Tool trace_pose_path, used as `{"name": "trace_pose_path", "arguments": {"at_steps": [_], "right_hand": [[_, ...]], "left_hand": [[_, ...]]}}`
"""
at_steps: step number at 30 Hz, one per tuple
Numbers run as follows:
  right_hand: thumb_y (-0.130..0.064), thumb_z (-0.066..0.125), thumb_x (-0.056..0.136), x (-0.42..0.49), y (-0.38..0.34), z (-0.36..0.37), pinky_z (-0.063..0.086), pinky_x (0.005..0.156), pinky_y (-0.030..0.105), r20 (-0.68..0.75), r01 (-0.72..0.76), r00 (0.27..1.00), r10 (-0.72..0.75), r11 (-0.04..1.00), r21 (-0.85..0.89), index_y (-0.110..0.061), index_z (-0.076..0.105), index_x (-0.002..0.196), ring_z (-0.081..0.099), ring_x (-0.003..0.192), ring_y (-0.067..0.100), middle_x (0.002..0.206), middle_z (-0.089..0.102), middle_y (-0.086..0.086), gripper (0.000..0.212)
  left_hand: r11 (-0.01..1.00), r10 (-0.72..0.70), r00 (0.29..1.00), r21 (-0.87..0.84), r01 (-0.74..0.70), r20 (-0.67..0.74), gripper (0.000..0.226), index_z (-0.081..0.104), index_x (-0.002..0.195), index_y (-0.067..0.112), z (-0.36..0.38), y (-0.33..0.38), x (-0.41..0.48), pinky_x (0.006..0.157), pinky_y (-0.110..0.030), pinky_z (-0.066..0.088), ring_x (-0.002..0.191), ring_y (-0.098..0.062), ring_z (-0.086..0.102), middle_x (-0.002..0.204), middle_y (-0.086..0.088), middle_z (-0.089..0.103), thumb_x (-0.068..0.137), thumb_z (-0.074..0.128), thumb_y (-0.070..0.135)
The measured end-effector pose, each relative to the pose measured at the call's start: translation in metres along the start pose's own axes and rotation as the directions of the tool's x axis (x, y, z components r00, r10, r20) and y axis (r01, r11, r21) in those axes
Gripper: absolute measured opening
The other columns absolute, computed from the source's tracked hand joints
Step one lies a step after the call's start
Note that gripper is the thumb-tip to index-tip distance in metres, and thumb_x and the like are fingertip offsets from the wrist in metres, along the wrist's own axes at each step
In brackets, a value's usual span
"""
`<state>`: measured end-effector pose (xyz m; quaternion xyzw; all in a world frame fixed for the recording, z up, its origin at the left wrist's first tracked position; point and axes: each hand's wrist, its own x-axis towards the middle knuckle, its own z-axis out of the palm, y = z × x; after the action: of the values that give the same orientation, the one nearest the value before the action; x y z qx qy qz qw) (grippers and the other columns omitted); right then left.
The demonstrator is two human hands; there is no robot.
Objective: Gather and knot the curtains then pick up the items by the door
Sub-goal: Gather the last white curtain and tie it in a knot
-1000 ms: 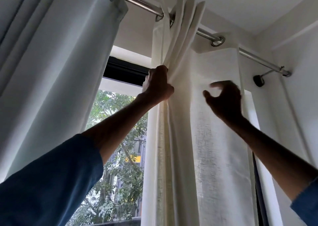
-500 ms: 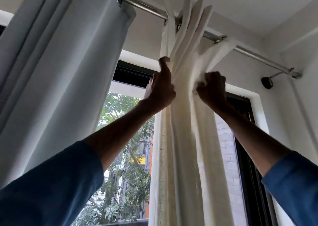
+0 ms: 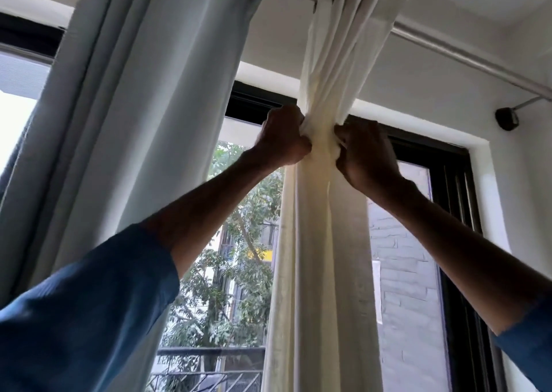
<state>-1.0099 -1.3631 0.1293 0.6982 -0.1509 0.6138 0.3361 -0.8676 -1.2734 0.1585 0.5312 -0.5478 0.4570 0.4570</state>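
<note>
Cream curtain (image 3: 328, 212) hangs bunched from the rod (image 3: 466, 58) before the window (image 3: 239, 242), beside a pale blue curtain (image 3: 149, 123); the left hand (image 3: 283, 139) and right hand (image 3: 369, 155) each have their grip curled tight around its gathered folds, facing one another

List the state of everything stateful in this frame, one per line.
cream curtain: bunched tight, gripped from both sides; no finished knot visible
light blue curtain: hanging in loose folds, untouched
left hand: fingers curled, gripping the cream curtain's left side
right hand: fingers curled, gripping its right side
curtain rod: mounted, carrying both curtains
window: uncovered between the curtains; cannot tell if open
</note>
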Motion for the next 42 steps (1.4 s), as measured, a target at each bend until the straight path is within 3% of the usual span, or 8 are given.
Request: {"name": "trace_pose_path", "arguments": {"at_steps": [6,12,16,21,24,27,35,42], "right_hand": [[0.011,0.057,0.081,-0.048,0.046,-0.005,0.058,0.075,0.047,-0.014,-0.265,0.964,0.267,0.95,-0.166,-0.007,0.065,0.122,0.067,0.091,0.045,0.102,0.071,0.023,0.046],[0.009,0.054,0.08,-0.04,-0.002,-0.013,0.033,0.051,0.032,-0.2,-0.06,0.976,0.083,0.991,0.118,-0.019,0.045,0.07,0.035,0.05,0.032,0.052,0.041,0.012,0.032],[-0.005,0.051,0.087,-0.045,-0.023,-0.007,0.034,0.057,0.024,-0.156,-0.024,0.986,0.056,0.98,0.199,-0.007,0.066,0.078,0.061,0.057,0.036,0.07,0.07,0.015,0.018],[0.0,0.055,0.088,-0.07,-0.034,-0.01,0.027,0.043,0.006,-0.058,0.043,0.998,-0.028,0.961,0.272,-0.01,0.062,0.084,0.033,0.032,0.005,0.045,0.03,-0.012,0.013],[-0.017,0.047,0.1,-0.089,-0.038,-0.005,0.051,0.059,0.022,0.039,0.107,0.991,-0.129,0.928,0.358,-0.006,0.064,0.095,0.06,0.05,0.008,0.06,0.056,0.001,0.021],[-0.025,0.048,0.103,-0.101,-0.03,0.0,0.058,0.069,0.031,0.05,0.144,0.983,-0.178,0.907,0.395,-0.001,0.071,0.085,0.074,0.071,0.02,0.084,0.076,0.013,0.038],[-0.041,0.075,0.09,-0.101,0.007,0.007,0.063,0.064,0.037,0.052,-0.171,0.984,0.171,0.818,0.549,-0.012,0.078,0.081,0.073,0.063,0.003,0.07,0.076,-0.005,0.031],[-0.068,0.073,0.077,-0.076,0.042,0.03,0.062,0.084,0.042,0.396,-0.586,0.793,0.463,0.404,0.702,-0.01,0.069,0.116,0.075,0.097,0.016,0.102,0.077,0.004,0.07]], "left_hand": [[0.999,0.0,1.0,0.037,0.001,-0.007,0.027,0.042,0.058,0.012,-0.002,0.015,-0.006,0.057,-0.029,0.043,0.069,-0.03,0.06,0.059,0.003,0.046,0.071,0.066,0.013],[0.998,0.049,0.998,-0.029,-0.048,0.036,0.032,0.033,0.064,0.016,0.015,0.038,-0.011,0.066,-0.032,0.041,0.092,-0.041,0.062,0.086,-0.019,0.06,0.081,0.06,0.011],[0.996,0.026,0.997,-0.084,-0.02,0.067,0.038,0.03,0.061,0.016,0.015,0.043,-0.019,0.057,-0.032,0.033,0.092,-0.046,0.062,0.098,-0.033,0.064,0.09,0.054,0.012],[0.969,-0.055,0.987,-0.232,0.089,0.149,0.039,0.051,0.076,0.005,0.016,0.041,-0.022,0.053,-0.029,0.047,0.071,-0.033,0.063,0.096,-0.03,0.064,0.105,0.042,0.03],[0.973,-0.091,0.981,-0.196,0.124,0.17,0.052,0.042,0.066,0.013,0.015,0.042,-0.024,0.052,-0.029,0.032,0.058,-0.018,0.044,0.069,-0.013,0.052,0.099,0.053,0.052],[0.983,-0.107,0.978,-0.126,0.13,0.177,0.034,0.06,0.086,0.003,0.017,0.034,-0.026,0.056,-0.026,0.039,0.081,-0.023,0.059,0.089,-0.007,0.063,0.082,0.076,0.032],[0.947,-0.163,0.969,-0.246,0.206,0.185,0.029,0.061,0.097,0.002,0.022,0.033,-0.039,0.072,-0.039,0.059,0.094,-0.03,0.062,0.095,-0.009,0.059,0.076,0.078,0.015],[0.888,-0.169,0.937,-0.365,0.28,0.307,0.039,0.062,0.102,0.006,0.012,0.032,-0.039,0.079,-0.046,0.061,0.092,-0.025,0.066,0.103,-0.009,0.067,0.067,0.07,0.023]]}}
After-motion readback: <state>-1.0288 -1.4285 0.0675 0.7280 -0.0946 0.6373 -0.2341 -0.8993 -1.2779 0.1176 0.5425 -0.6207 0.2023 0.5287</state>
